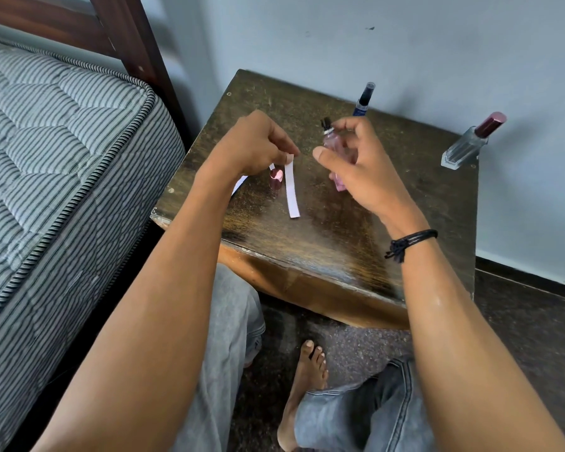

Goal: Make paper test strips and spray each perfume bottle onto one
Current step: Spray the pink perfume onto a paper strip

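My left hand [255, 145] pinches the top end of a white paper strip [291, 190], which hangs down over the dark wooden table [307, 243]. A pink cap [276, 178] stands on the table just left of the strip, and more white paper [239, 184] shows under my left wrist. My right hand [356, 164] grips a small pink perfume bottle [331, 143], cap off, with its black nozzle turned toward the strip. A slim blue spray bottle [363, 100] stands at the back. A clear bottle with a dark red cap [470, 143] stands at the back right.
The table stands in a corner against a pale wall [405, 44]. A striped mattress [46, 158] on a dark wooden bed frame lies close on the left. My knees in grey jeans and a bare foot [307, 370] are below the table's front edge.
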